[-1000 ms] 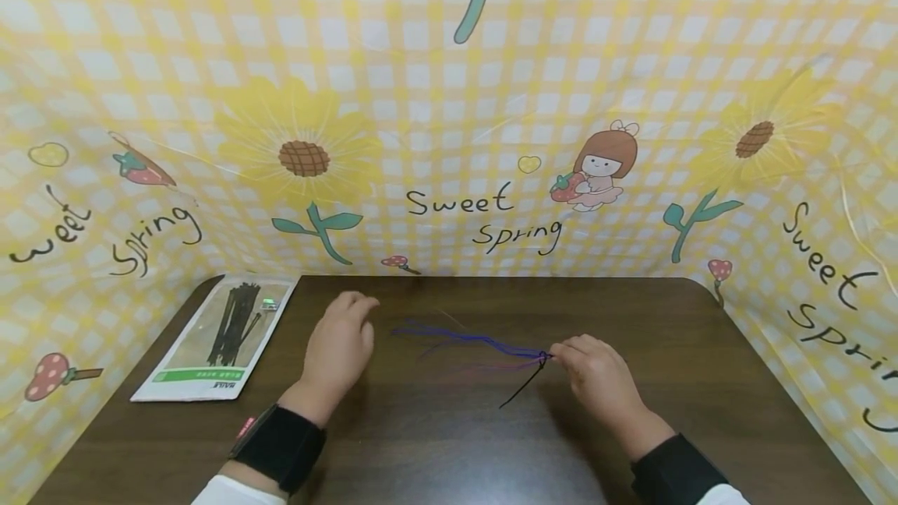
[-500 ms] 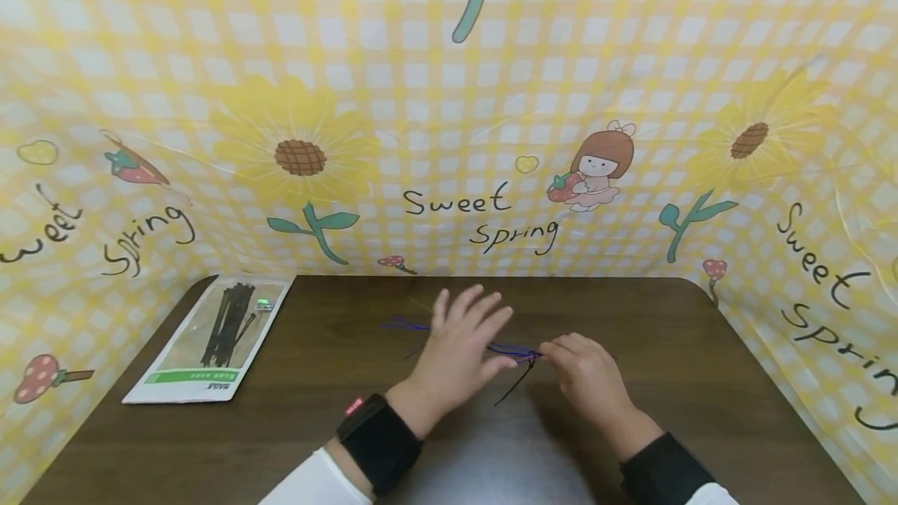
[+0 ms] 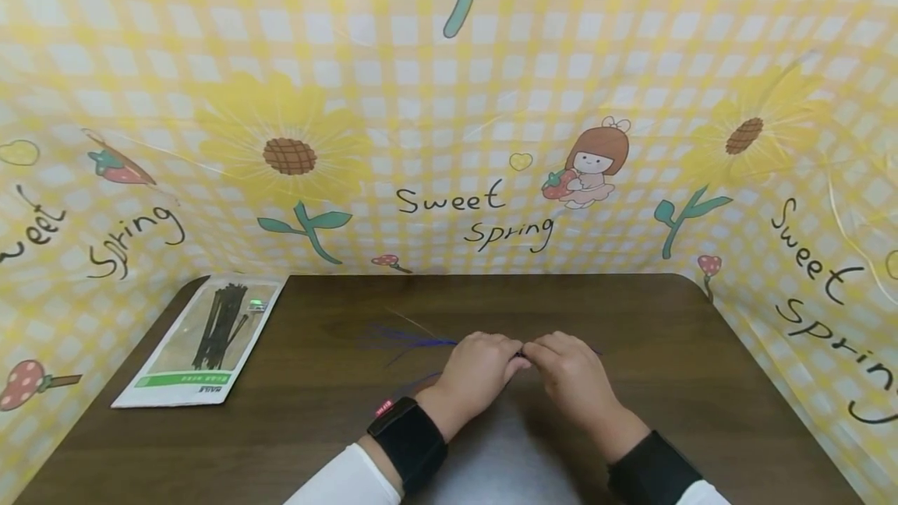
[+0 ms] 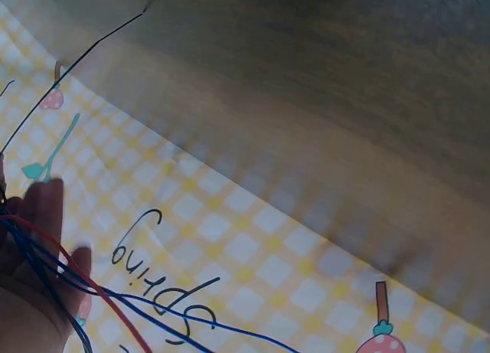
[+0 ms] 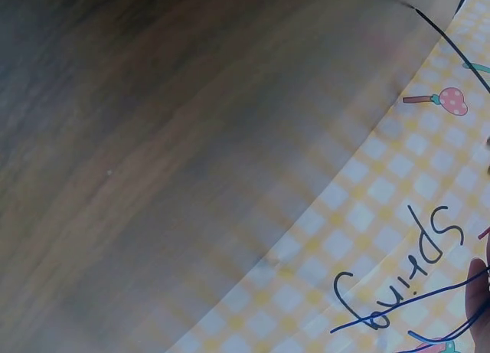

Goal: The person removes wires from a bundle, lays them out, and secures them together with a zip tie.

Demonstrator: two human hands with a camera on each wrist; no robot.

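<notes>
A bundle of thin wires [image 3: 424,342], mostly blue with a red one in the left wrist view, stretches leftward above the table. My left hand [image 3: 477,371] grips it near its right part, thumb and fingers drawn together. Right beside it, my right hand [image 3: 577,374] pinches the bundle, the fingertips of both hands almost meeting. A short blue end pokes out past the right hand. From the gripped spot a thin black cable tie [image 4: 70,71] sticks out in the left wrist view; its loop is hidden by the hands.
On the table's left lies a white and green packet [image 3: 188,392] of black cable ties. The dark wooden table [image 3: 337,443] is bordered by a yellow checked cloth [image 3: 393,115] at the back and sides. Each wrist wears a black band [image 3: 408,443].
My left hand has swung right from beside the packet, spread over the wires, then closed on them beside the right hand. My right hand keeps its pinch; the head view has shifted slightly.
</notes>
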